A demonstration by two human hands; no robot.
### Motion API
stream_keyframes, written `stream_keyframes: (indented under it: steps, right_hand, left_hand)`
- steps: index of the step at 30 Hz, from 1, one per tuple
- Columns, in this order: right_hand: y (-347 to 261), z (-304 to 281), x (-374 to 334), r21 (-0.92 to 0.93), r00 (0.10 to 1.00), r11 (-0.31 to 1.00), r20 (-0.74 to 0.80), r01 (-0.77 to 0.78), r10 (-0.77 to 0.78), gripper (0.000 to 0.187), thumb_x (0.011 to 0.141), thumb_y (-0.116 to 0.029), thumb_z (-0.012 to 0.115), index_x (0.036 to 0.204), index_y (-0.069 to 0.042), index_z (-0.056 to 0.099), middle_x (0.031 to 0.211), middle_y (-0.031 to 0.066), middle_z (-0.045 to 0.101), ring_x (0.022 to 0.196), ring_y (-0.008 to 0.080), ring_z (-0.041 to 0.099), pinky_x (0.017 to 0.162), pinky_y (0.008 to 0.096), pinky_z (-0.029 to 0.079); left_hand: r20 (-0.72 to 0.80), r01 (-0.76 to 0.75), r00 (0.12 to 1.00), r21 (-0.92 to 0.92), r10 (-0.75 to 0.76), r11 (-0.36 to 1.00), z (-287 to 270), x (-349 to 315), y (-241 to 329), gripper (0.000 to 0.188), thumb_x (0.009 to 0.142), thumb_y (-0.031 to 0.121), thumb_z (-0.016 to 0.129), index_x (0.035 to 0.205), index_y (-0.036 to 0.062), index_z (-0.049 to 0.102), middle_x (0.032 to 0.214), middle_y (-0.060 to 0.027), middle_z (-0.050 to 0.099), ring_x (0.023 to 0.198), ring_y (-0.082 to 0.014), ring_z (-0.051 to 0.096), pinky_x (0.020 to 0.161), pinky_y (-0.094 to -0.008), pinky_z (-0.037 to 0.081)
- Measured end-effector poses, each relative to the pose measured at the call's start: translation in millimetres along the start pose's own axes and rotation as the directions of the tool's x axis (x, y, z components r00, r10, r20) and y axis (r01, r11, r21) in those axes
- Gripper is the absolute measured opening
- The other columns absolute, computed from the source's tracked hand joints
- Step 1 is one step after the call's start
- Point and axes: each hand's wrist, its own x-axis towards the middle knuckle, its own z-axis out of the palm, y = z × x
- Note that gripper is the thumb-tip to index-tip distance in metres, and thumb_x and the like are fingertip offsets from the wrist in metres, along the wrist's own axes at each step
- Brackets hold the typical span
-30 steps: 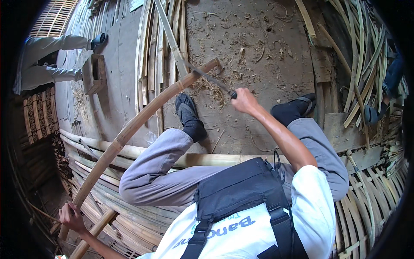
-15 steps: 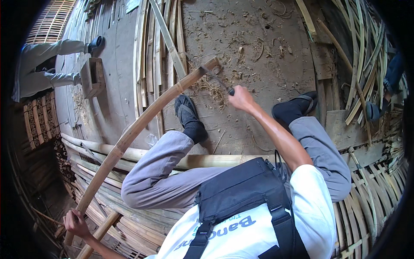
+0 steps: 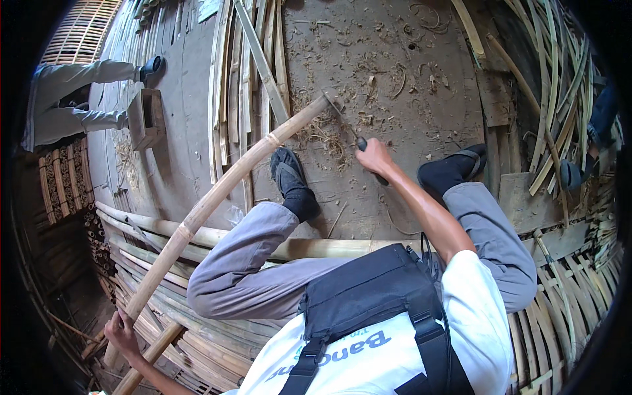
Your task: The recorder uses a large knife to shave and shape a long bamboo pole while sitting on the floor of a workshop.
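Observation:
A long split bamboo piece [image 3: 227,185] slants from the lower left up to the middle of the head view, with knots along it. My left hand [image 3: 123,334] is closed round its near end. In my right hand [image 3: 374,158] is a knife [image 3: 361,143] with a dark handle, gripped in a fist. Its thin blade reaches up and left to the far end of the bamboo and appears to meet it there. Under the bamboo's near part, a horizontal bamboo pole [image 3: 322,248] crosses in front of my legs.
Shavings [image 3: 329,141] litter the floor. Long bamboo slats [image 3: 227,99] lie at the far left, thin strips [image 3: 559,99] at the right. A wooden box [image 3: 145,125] stands near another person's legs [image 3: 85,79]. Several poles [image 3: 158,289] are stacked at the lower left.
The knife has slid to the bamboo's far tip, and my right hand has moved slightly right and nearer. The bamboo looks turned a little, its near end still in my left hand.

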Motion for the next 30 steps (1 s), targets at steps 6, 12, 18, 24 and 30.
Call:
stream_keyframes:
  steps: [6, 12, 18, 24, 30]
  right_hand:
    - [-13.4, -9.3, 5.7, 0.0, 0.986, 0.995, 0.136, 0.096, -0.095, 0.027, 0.073, -0.017, 0.058, 0.082, 0.008, 0.065, 0.079, 0.0305, 0.065, 0.08, 0.0407, 0.067, 0.075, 0.0465, 0.053]
    - [-6.9, -15.8, 11.3, -0.098, 0.995, 0.993, 0.066, -0.07, 0.076, 0.03, 0.076, -0.016, 0.059, 0.092, 0.009, 0.065, 0.094, 0.0325, 0.065, 0.093, 0.0442, 0.065, 0.082, 0.0473, 0.052]
    - [-31.7, -23.0, -12.6, -0.097, 0.993, 0.994, 0.111, 0.059, -0.048, 0.03, 0.077, -0.018, 0.06, 0.086, 0.01, 0.065, 0.082, 0.0328, 0.064, 0.081, 0.0462, 0.066, 0.073, 0.0489, 0.054]
    - [-26.1, -16.3, -24.3, -0.021, 0.979, 0.986, 0.12, 0.166, -0.163, 0.03, 0.078, -0.018, 0.059, 0.086, 0.011, 0.062, 0.075, 0.0323, 0.063, 0.074, 0.0446, 0.067, 0.067, 0.0472, 0.055]
    - [-1.7, -33.7, 5.4, -0.124, 0.992, 0.991, 0.12, 0.044, -0.029, 0.025, 0.075, -0.014, 0.056, 0.079, 0.01, 0.061, 0.076, 0.0331, 0.063, 0.075, 0.0453, 0.066, 0.068, 0.0484, 0.053]
  left_hand:
    - [0.037, 0.071, 0.997, 0.006, -0.071, 0.997, 9.6, -11.5, -22.5, 0.026, 0.09, 0.016, 0.059, 0.07, -0.0012, 0.055, 0.058, -0.0136, 0.053, 0.056, -0.0299, 0.048, 0.058, -0.0401, 0.036]
    - [-0.017, 0.016, 1.0, 0.016, -0.016, 1.0, 3.5, -7.8, -8.6, 0.025, 0.09, 0.014, 0.057, 0.068, 0.0013, 0.055, 0.055, -0.0128, 0.05, 0.054, -0.0284, 0.047, 0.057, -0.0393, 0.036]
    - [0.127, 0.166, 0.98, -0.078, -0.156, 0.983, 6.8, -7.6, -2.3, 0.03, 0.092, 0.015, 0.055, 0.068, -0.002, 0.053, 0.053, -0.0132, 0.048, 0.05, -0.0249, 0.042, 0.055, -0.0387, 0.033]
    - [0.052, 0.016, 0.999, -0.024, -0.015, 1.0, 26.0, -23.1, -31.9, 0.031, 0.093, 0.016, 0.054, 0.069, -0.0028, 0.053, 0.051, -0.0121, 0.042, 0.046, -0.0228, 0.037, 0.05, -0.0383, 0.029]
    - [0.011, -0.054, 0.998, -0.035, 0.054, 0.998, 18.2, -9.6, -17.3, 0.031, 0.094, 0.014, 0.051, 0.067, -0.0016, 0.048, 0.05, -0.0116, 0.04, 0.043, -0.0211, 0.036, 0.046, -0.0374, 0.025]
